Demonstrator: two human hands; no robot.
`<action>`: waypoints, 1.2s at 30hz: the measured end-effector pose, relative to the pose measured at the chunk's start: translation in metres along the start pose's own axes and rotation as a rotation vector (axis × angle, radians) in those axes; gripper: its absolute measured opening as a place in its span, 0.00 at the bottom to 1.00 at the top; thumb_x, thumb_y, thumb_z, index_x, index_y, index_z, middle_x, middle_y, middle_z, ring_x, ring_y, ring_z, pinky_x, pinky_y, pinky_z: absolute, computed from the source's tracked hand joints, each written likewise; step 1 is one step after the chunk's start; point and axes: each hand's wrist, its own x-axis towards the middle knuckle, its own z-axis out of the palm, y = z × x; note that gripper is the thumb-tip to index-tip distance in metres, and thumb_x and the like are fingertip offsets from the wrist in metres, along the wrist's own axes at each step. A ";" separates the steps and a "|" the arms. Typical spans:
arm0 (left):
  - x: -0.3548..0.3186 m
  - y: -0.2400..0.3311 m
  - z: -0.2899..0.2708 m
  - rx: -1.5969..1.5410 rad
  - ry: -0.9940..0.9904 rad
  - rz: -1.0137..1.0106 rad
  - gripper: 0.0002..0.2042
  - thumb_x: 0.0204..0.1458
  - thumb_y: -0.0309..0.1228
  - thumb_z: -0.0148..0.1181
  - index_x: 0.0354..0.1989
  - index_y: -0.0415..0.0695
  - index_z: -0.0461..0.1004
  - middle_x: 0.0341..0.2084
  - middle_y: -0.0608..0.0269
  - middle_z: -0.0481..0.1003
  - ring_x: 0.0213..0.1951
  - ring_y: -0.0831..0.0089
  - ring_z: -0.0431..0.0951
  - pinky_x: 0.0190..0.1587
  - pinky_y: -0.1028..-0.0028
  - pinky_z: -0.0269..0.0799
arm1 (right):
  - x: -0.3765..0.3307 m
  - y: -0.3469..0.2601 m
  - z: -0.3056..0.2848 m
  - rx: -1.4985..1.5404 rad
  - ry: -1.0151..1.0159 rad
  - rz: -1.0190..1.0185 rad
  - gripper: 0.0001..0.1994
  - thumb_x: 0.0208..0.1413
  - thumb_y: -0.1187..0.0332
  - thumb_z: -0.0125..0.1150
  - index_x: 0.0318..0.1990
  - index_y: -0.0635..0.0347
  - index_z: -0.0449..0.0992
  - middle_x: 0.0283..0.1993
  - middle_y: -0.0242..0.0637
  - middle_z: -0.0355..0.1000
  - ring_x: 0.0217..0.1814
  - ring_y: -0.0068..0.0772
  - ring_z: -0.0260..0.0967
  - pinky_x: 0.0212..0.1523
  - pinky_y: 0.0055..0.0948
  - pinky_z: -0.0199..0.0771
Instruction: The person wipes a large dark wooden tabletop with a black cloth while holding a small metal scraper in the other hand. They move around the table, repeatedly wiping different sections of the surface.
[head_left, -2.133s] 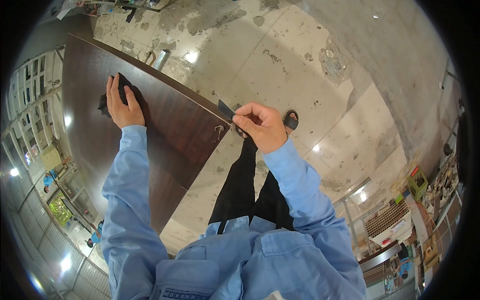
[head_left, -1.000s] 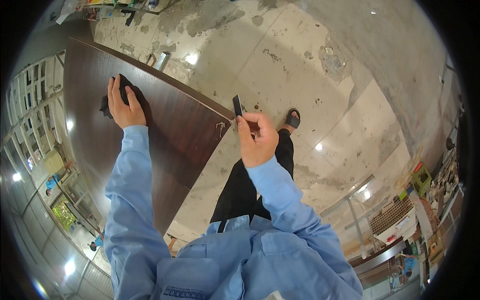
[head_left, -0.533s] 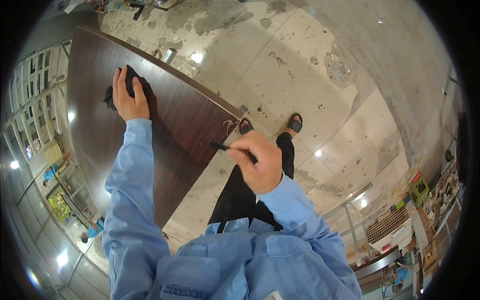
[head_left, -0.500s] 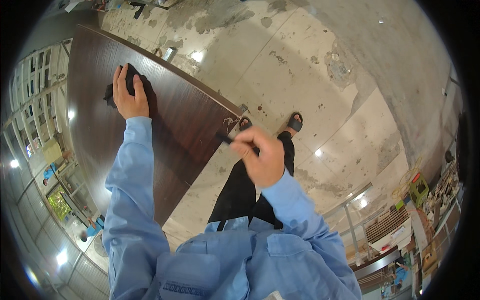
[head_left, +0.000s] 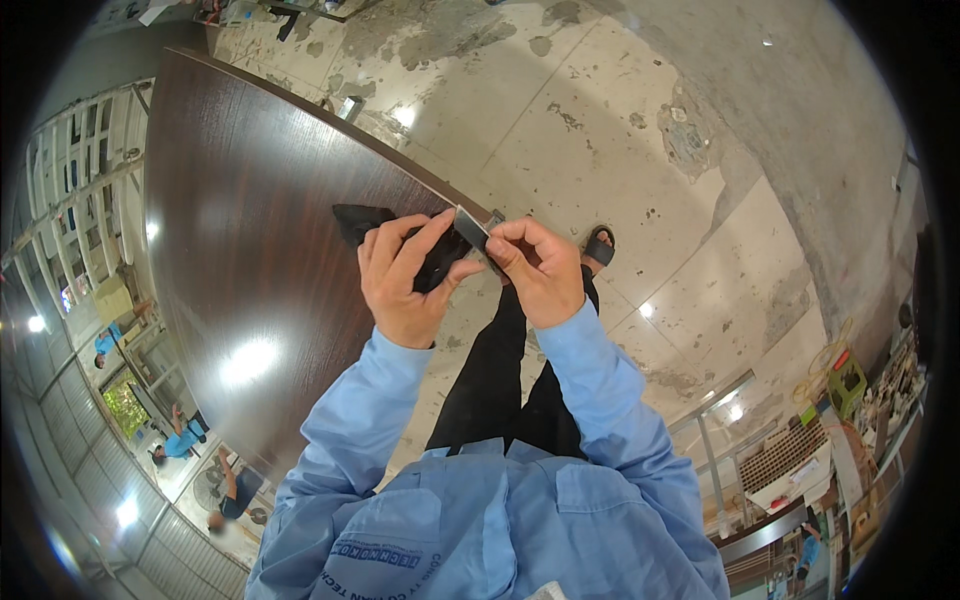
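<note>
My left hand [head_left: 408, 285] is closed around a bunched black cloth [head_left: 438, 258], one end of which sticks out past the fingers over the board. Between finger and thumb, my right hand [head_left: 545, 272] pinches a small flat, dark, blade-like piece [head_left: 472, 229] with a pale edge. My left index fingertip meets that piece at its upper end, so the two hands almost touch. Both are above the near right corner of a large dark brown wood-grain board [head_left: 270, 220]. The piece's lower part is hidden by my right fingers.
Worn, stained floor tiles [head_left: 560, 140] lie right of the board, where my sandaled foot [head_left: 599, 246] shows. Several people in blue [head_left: 183, 438] are at the far left. A metal rail [head_left: 715, 400] and a cluttered bench with a perforated tray [head_left: 782, 450] stand at lower right.
My left hand has moved right and nearer, from the board's middle to its corner, bringing the cloth along. My right hand has risen slightly and meets it at the blade-like piece.
</note>
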 end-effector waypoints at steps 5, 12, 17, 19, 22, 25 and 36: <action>0.001 0.001 0.018 0.066 0.107 0.053 0.27 0.36 0.40 0.82 0.50 0.51 0.85 0.40 0.66 0.77 0.41 0.62 0.74 0.46 0.64 0.68 | 0.003 0.001 0.000 0.078 -0.007 0.004 0.08 0.66 0.67 0.66 0.42 0.64 0.80 0.29 0.26 0.74 0.28 0.16 0.66 0.29 0.21 0.66; -0.002 -0.004 0.019 0.067 0.121 0.064 0.27 0.35 0.39 0.82 0.50 0.51 0.85 0.40 0.66 0.77 0.40 0.62 0.74 0.45 0.64 0.68 | 0.004 0.002 -0.005 0.039 -0.024 0.006 0.07 0.65 0.69 0.66 0.43 0.65 0.81 0.31 0.27 0.75 0.29 0.16 0.67 0.30 0.21 0.68; -0.001 -0.003 0.020 0.065 0.120 0.070 0.27 0.35 0.40 0.82 0.49 0.50 0.85 0.39 0.66 0.77 0.39 0.63 0.74 0.45 0.65 0.68 | 0.008 -0.003 -0.008 0.073 -0.079 0.034 0.08 0.65 0.69 0.67 0.43 0.66 0.81 0.31 0.28 0.75 0.29 0.17 0.67 0.29 0.21 0.68; -0.002 -0.003 0.020 0.068 0.112 0.066 0.27 0.35 0.40 0.82 0.49 0.50 0.85 0.39 0.66 0.77 0.39 0.63 0.74 0.45 0.65 0.68 | 0.010 -0.005 -0.010 0.129 -0.112 0.069 0.09 0.65 0.68 0.67 0.43 0.67 0.81 0.31 0.29 0.75 0.28 0.18 0.67 0.29 0.22 0.68; -0.004 -0.003 0.018 0.073 0.102 0.062 0.27 0.36 0.41 0.82 0.49 0.50 0.85 0.40 0.66 0.77 0.39 0.63 0.74 0.44 0.65 0.67 | 0.010 -0.006 -0.014 0.158 -0.149 0.128 0.10 0.65 0.67 0.68 0.43 0.67 0.81 0.30 0.29 0.74 0.27 0.19 0.66 0.29 0.22 0.68; -0.002 0.000 0.020 0.060 0.133 0.064 0.27 0.37 0.42 0.82 0.49 0.50 0.85 0.39 0.66 0.77 0.39 0.63 0.74 0.44 0.65 0.67 | 0.013 -0.007 -0.019 0.146 -0.207 0.200 0.11 0.67 0.66 0.66 0.44 0.68 0.80 0.30 0.30 0.73 0.28 0.20 0.66 0.30 0.23 0.68; 0.015 0.018 0.012 0.187 -0.051 0.100 0.12 0.46 0.32 0.77 0.39 0.47 0.85 0.40 0.61 0.77 0.43 0.61 0.76 0.50 0.63 0.70 | 0.032 -0.015 -0.032 -0.035 0.240 0.010 0.08 0.65 0.71 0.65 0.47 0.66 0.79 0.34 0.31 0.75 0.33 0.21 0.71 0.36 0.23 0.73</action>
